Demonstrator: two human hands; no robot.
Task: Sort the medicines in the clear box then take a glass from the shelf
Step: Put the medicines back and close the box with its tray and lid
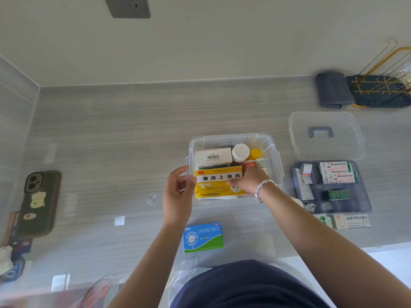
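The sorting step was judged to be in hand: the yellow medicine box (219,182) was gripped by the right hand (245,182) inside the clear box (277,161), steadied by the relaxed left hand (178,192), and next the blue loratadine box (203,237), lying near, was to be placed

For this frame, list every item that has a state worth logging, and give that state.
Clear plastic box: open, lid off, holding cartons and bottles.
Clear lid with grey handle: lying flat on the counter, right of the box.
Yellow medicine carton: upright at the box's near wall, gripped.
Right hand: grips the carton.
Left hand: open, at the box's left wall.
Blue-green loratadine carton: closed, flat on the counter.
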